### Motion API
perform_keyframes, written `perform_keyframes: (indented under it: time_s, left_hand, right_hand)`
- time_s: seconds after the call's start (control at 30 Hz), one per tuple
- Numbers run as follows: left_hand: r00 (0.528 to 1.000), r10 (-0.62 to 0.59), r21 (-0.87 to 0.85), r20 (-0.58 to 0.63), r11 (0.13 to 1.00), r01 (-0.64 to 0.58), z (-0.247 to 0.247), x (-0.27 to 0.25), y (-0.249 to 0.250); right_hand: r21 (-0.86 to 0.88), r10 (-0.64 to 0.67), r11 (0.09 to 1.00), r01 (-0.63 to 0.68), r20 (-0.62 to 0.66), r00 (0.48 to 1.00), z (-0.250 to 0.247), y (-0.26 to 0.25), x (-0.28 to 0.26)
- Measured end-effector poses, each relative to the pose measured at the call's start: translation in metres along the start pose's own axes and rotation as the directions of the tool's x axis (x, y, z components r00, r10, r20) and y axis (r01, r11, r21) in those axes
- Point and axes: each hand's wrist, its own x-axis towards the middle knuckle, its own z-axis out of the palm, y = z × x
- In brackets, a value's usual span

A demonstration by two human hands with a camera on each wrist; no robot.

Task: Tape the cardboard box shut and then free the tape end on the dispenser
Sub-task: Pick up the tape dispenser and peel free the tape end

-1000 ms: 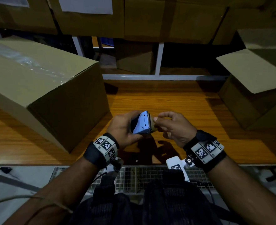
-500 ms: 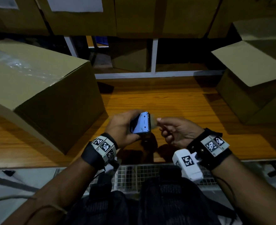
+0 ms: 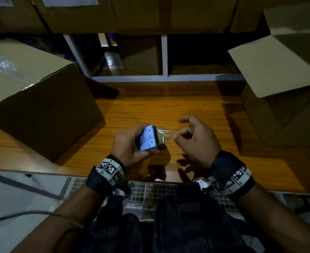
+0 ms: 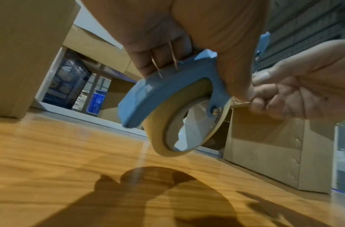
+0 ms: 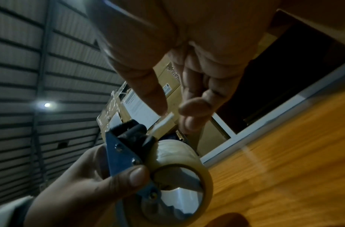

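Note:
My left hand (image 3: 127,145) grips a blue tape dispenser (image 3: 148,138) just above the wooden table (image 3: 168,110), its toothed cutter facing right. In the left wrist view the fingers wrap the blue frame (image 4: 167,86) over the clear tape roll (image 4: 163,138). A short strip of clear tape (image 3: 166,134) runs from the cutter to my right hand (image 3: 196,137). In the right wrist view the tape end (image 5: 163,124) sits between thumb and fingertip, held lightly. The closed cardboard box (image 3: 32,92), with clear tape on its top, stands at the left.
A second cardboard box (image 3: 278,88) with a raised flap stands at the right of the table. More boxes and a white shelf frame (image 3: 164,57) fill the back. A wire grid (image 3: 141,194) runs along the table's near edge.
My right hand has moved right, away from the cutter, drawing a short length of tape out. The left hand holds the dispenser in about the same place.

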Motion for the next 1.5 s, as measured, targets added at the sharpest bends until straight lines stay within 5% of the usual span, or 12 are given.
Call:
perform_keyframes:
  time_s: [0.1, 0.2, 0.27, 0.43, 0.63, 0.9, 1.27, 1.5]
  left_hand:
    - [1.000, -0.022, -0.013, 0.005, 1.000, 0.022, 0.000, 0.002, 0.008]
    - [0.999, -0.015, 0.005, 0.034, 1.000, 0.015, -0.005, 0.005, 0.008]
    - [0.999, 0.009, 0.020, 0.045, 1.000, -0.010, -0.008, 0.007, 0.006]
    - [0.996, 0.065, 0.081, 0.061, 0.994, -0.070, -0.012, 0.012, 0.001]
    - [0.983, 0.107, 0.106, 0.152, 0.987, -0.123, -0.015, 0.015, -0.012]
    - [0.979, 0.059, 0.065, 0.195, 0.995, -0.073, -0.019, 0.023, -0.014]
    - [0.963, 0.113, 0.079, 0.246, 0.987, -0.136, -0.031, 0.043, -0.013]
    - [0.954, -0.034, 0.318, 0.297, 0.946, -0.065, -0.042, 0.040, -0.043]
  right_hand:
    - [0.135, 0.145, 0.978, -0.161, 0.118, 0.982, -0.007, 0.009, 0.006]
    - [0.503, 0.271, 0.764, -0.403, 0.317, 0.909, -0.008, 0.009, 0.015]
    - [0.576, 0.276, 0.687, -0.444, 0.358, 0.892, -0.006, 0.009, 0.018]
    - [0.622, 0.235, 0.657, -0.427, 0.369, 0.899, 0.005, 0.004, 0.022]
    - [0.561, 0.201, 0.756, -0.336, 0.290, 0.936, 0.022, -0.002, 0.028]
    - [0.145, 0.005, 0.989, -0.013, 0.057, 0.998, 0.022, -0.021, 0.038]
    - [0.062, -0.010, 0.998, 0.007, 0.043, 0.999, 0.004, -0.038, 0.038]
    - [0.121, 0.015, 0.993, -0.011, -0.030, 0.999, -0.047, -0.033, 0.046]
